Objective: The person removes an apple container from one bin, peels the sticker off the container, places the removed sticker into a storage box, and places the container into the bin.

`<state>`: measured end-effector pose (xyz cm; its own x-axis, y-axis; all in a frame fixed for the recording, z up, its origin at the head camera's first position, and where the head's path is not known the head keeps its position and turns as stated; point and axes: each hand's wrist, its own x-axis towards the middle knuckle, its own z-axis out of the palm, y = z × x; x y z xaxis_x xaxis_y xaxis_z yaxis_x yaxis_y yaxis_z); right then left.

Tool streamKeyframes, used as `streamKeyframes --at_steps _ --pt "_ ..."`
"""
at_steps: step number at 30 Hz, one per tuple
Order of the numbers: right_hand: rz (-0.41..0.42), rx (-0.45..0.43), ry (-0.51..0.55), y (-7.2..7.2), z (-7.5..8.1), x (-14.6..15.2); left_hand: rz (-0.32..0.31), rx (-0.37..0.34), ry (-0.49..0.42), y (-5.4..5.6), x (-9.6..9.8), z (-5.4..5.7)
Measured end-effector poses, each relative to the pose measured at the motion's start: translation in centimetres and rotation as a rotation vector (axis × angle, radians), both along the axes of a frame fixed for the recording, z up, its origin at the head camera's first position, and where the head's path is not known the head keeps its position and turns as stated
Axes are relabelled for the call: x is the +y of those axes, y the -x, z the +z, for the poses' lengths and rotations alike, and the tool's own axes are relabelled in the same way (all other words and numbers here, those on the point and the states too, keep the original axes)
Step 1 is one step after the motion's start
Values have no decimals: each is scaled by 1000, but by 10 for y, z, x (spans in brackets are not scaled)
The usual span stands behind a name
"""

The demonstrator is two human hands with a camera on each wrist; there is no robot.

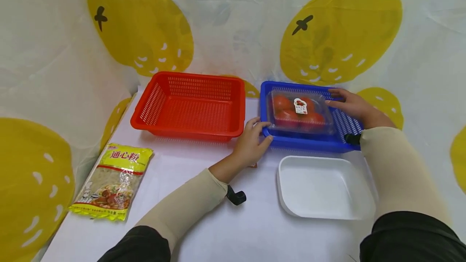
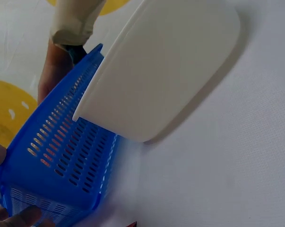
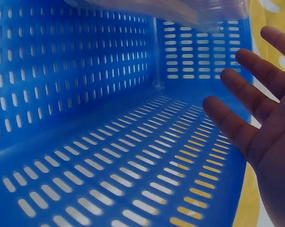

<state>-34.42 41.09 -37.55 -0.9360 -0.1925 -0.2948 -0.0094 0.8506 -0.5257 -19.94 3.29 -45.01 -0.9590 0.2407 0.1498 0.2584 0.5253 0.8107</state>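
Note:
In the head view a blue basket [image 1: 302,138] stands at the right. A clear plastic pack of tomatoes [image 1: 287,119] with a white label lies in its left part. My left hand [image 1: 251,142] grips the basket's near left corner, with fingers over the rim and thumb at the front. In the left wrist view, fingertips [image 2: 26,216] touch the basket's outer wall. My right hand [image 1: 354,106] is over the basket's far right side, next to the pack. In the right wrist view its fingers [image 3: 251,97] are spread and hold nothing.
A red basket [image 1: 189,134] stands left of the blue one. The white tray [image 1: 324,187] sits in front of the blue basket. At the left lies a yellow pasta bag [image 1: 113,181]. A small reddish thing [image 1: 253,165] is partly hidden beneath my left hand.

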Motion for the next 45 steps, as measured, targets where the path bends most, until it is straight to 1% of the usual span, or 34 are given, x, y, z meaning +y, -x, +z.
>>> streamKeyframes --at_steps 2,6,9,13,18,20,23,26,30,33,37,41,45 --pt "27 11 19 3 -6 2 6 1 20 0 0 -1" --pt "51 7 57 8 -19 4 6 8 46 0 1 -1" --pt "40 -50 77 11 -25 4 1 -2 43 0 3 -2" --pt "29 -131 148 15 -30 1 4 -12 30 -1 3 -2" --pt "-10 -189 220 17 -36 -3 4 -10 17 -4 1 -3" --pt "-25 -210 242 16 -37 -4 0 -11 15 -5 1 -4" --pt "-47 -268 305 15 -39 -7 -6 -9 17 -6 1 -4" --pt "-52 -309 330 15 -41 -9 -10 -8 15 -6 0 -5" --pt "-52 -337 363 19 -45 -6 -23 -6 17 -3 1 -7" --pt "-48 -361 421 21 -49 -5 -31 -18 24 -3 2 -8" --pt "-47 -379 513 18 -49 -7 -41 -39 35 -3 2 -9" --pt "-63 -386 601 14 -46 -8 -51 -53 35 -2 2 -9" --pt "-73 -369 653 11 -43 -8 -53 -68 29 -2 2 -8"
